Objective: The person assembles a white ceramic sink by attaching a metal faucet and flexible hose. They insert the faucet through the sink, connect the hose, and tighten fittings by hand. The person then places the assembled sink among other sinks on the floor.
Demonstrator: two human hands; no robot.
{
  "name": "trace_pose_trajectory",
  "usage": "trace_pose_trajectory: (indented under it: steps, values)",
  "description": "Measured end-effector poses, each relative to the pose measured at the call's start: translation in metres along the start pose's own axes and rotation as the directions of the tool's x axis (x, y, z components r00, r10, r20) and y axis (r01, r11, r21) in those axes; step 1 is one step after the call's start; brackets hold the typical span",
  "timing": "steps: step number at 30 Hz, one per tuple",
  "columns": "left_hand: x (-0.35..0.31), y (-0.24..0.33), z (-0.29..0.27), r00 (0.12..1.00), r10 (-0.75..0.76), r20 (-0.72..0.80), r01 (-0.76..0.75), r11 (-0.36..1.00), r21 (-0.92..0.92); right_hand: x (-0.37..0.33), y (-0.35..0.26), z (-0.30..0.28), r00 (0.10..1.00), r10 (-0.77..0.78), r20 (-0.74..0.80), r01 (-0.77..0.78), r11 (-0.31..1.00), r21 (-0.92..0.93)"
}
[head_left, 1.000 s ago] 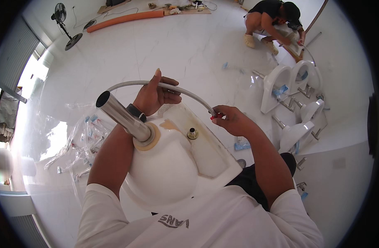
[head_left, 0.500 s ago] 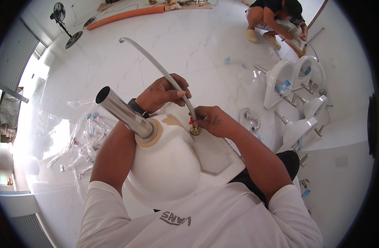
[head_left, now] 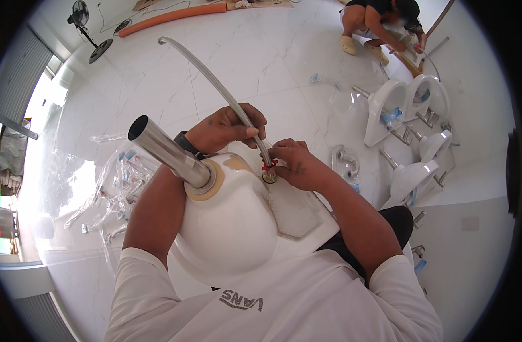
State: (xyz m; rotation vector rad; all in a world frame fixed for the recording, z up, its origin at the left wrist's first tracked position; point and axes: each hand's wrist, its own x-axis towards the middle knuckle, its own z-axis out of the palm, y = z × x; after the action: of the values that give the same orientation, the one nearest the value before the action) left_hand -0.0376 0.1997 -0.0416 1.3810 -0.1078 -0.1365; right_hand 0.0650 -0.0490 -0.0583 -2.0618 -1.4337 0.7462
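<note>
A white ceramic washbasin (head_left: 227, 233) rests upside down across my lap. From its underside a steel drain pipe (head_left: 167, 149) sticks out toward the upper left, with a tan washer round its base. My left hand (head_left: 229, 128) is closed around a braided flexible hose (head_left: 212, 82), whose free end curves up and left. At the hose's lower end my right hand (head_left: 295, 164) pinches the red-edged fitting (head_left: 268, 165), just above a brass nut (head_left: 269, 178) on the basin. The right fingertips partly cover the joint between them.
More white basins (head_left: 412, 179) with steel pipes stand on the floor to the right, near a clear-wrapped trap (head_left: 345, 162). Plastic-wrapped parts (head_left: 121, 185) lie at left. A co-worker (head_left: 380, 28) squats at the far right. Beyond are a fan (head_left: 90, 31) and an orange tube (head_left: 172, 19).
The fingers of my right hand have shifted around the fitting, and its red edge shows more. The hose's free end has swung slightly up and left. Both hands keep their hold.
</note>
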Motion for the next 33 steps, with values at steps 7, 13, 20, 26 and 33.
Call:
trace_pose_trajectory:
  steps: [7, 13, 20, 26, 33]
  values:
    - [0.000, -0.001, -0.001, 1.000, 0.001, -0.004, -0.001, 1.000, -0.012, 0.005, 0.009, -0.003, 0.997, -0.040, 0.068, 0.043, 0.998, -0.037]
    - [-0.001, -0.001, -0.003, 1.000, -0.008, -0.029, 0.007, 0.999, -0.031, 0.016, 0.009, -0.008, 0.989, -0.052, 0.138, 0.060, 0.997, -0.053]
    - [-0.003, -0.002, -0.005, 0.998, -0.029, -0.049, 0.026, 0.998, -0.053, 0.018, 0.008, -0.013, 0.984, -0.032, 0.176, 0.041, 0.998, -0.048]
    - [-0.003, 0.001, -0.004, 0.995, -0.011, -0.101, 0.012, 1.000, 0.011, 0.017, 0.011, -0.009, 0.990, -0.098, 0.103, 0.102, 0.994, -0.037]
    - [-0.002, 0.007, 0.001, 0.988, -0.041, -0.147, 0.051, 0.996, 0.066, 0.011, 0.012, -0.002, 0.991, -0.111, 0.068, 0.114, 0.993, -0.033]
